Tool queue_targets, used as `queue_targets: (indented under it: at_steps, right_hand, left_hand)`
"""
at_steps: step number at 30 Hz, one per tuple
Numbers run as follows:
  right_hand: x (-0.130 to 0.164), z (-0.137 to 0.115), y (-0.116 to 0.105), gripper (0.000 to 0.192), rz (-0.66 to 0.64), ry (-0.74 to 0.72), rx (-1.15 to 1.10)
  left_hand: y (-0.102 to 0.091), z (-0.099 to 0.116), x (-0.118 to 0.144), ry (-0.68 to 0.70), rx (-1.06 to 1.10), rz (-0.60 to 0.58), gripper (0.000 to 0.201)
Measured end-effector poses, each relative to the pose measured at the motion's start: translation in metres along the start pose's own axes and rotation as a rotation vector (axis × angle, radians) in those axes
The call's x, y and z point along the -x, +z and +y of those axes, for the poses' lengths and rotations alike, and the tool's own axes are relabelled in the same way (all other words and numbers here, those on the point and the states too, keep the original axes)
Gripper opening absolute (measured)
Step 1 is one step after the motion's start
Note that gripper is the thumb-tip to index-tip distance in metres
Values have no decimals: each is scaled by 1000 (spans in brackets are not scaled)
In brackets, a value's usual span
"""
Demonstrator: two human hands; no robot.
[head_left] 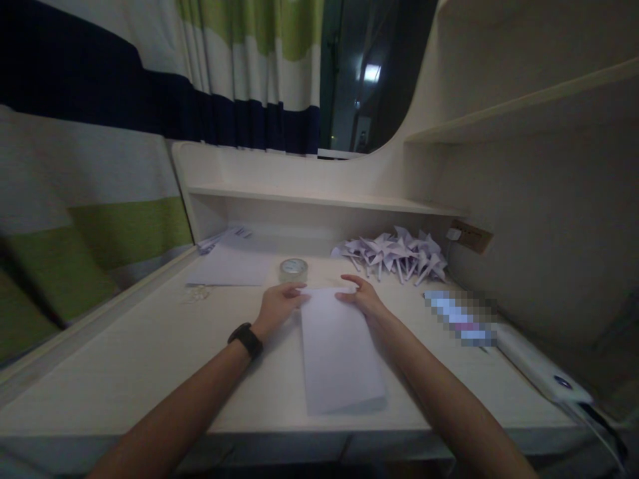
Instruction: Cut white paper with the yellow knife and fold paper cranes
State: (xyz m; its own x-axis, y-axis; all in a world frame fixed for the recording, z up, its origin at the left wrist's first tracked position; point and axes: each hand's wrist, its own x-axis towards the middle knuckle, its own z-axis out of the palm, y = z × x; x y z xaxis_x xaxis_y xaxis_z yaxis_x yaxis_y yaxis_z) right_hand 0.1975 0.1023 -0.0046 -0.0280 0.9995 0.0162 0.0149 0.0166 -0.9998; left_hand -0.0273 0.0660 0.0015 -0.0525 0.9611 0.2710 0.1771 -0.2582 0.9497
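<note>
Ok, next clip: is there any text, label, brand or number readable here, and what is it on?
None is readable.
Flat box at the desk's right side: its face is pixelated, nothing legible.
White power strip: only a small dark mark, too small to read.
Clear round tape roll: no legible label.
White paper sheet under the left hand and right hand: blank.

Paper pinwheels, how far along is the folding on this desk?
Done: a heap of finished pinwheels lies at the back. In hand: left hand and right hand press the far end of a folded sheet. Left: more flat paper waits beside the tape roll.
</note>
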Motion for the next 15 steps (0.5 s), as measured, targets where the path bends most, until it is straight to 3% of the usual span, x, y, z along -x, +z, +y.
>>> queue_targets:
  at_steps: [15]
  right_hand:
    - [2,3,3,72,20,-16,-6]
  left_hand:
    - [-1,2,0,-34,-24,11,25]
